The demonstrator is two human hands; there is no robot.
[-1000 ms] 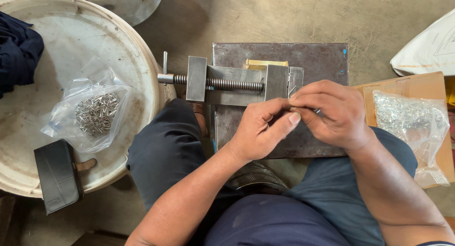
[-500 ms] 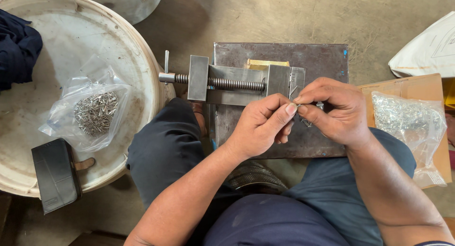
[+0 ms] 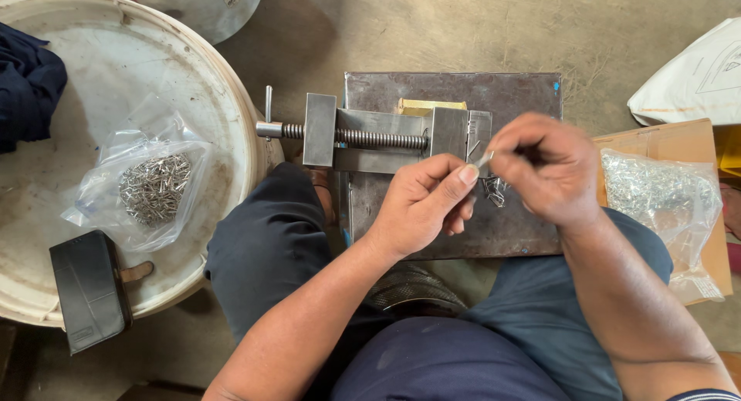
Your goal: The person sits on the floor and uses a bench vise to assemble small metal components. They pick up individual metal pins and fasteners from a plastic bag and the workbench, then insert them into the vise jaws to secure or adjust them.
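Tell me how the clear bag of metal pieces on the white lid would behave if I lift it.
The clear bag looks thin and crumpled, so likely floppy and sagging. Its heap of small metal pieces suggests it is heavy for its size, and they would probably shift when it is lifted off the white lid.

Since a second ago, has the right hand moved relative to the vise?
Yes. The right hand has lifted up the picture, from below the vise jaw to level with it, and the small metal piece pinched with the left hand came along.

Concrete floor (image 3: 432,30) carries a white bucket lid (image 3: 231,115), a steel plate (image 3: 509,92) and a cardboard piece (image 3: 679,142). White sack (image 3: 695,77) lies at the right edge.
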